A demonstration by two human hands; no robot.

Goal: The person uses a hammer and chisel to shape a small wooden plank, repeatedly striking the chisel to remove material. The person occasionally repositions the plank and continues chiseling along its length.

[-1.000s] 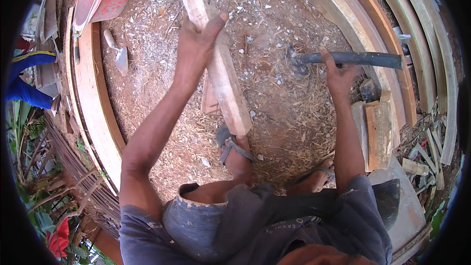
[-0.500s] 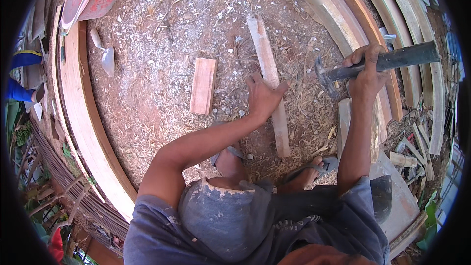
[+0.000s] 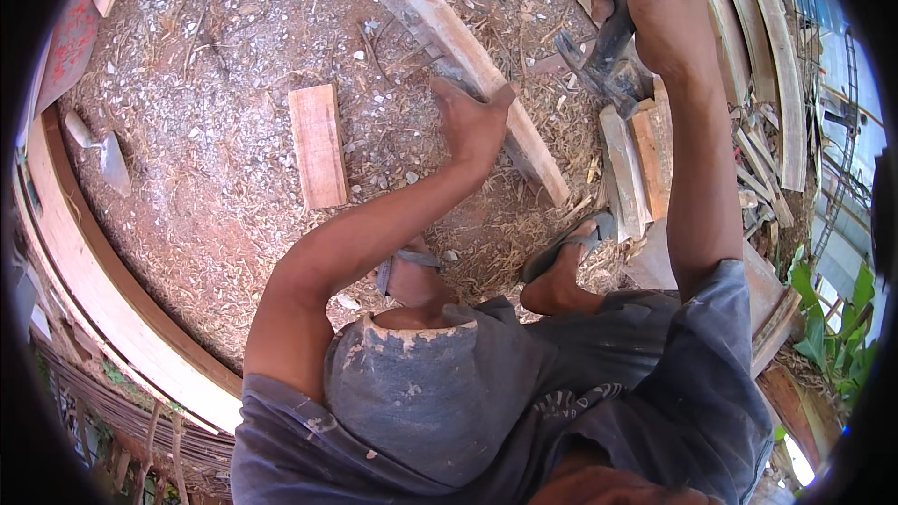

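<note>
My left hand (image 3: 472, 126) grips a long wooden plank (image 3: 535, 159) that lies diagonally on the dirt, its far end toward the upper left. My right hand (image 3: 655, 14), raised at the upper right, is closed around the handle of a dark claw hammer (image 3: 608, 75), whose head hangs over short stacked wood pieces (image 3: 619, 154). A short reddish wooden block (image 3: 318, 145) lies flat on the ground left of the plank.
A trowel (image 3: 114, 161) and a red-marked, battered container (image 3: 75, 47) lie at the left, beside long boards (image 3: 131, 299). More long boards (image 3: 767, 56) line the right, near scrap wood and leafy plants (image 3: 832, 337). My sandaled feet are below the plank.
The plank has come down from my lifted hold onto the ground and turned diagonal, uncovering the short block. My right hand has swung the hammer upward, and the view has shifted.
</note>
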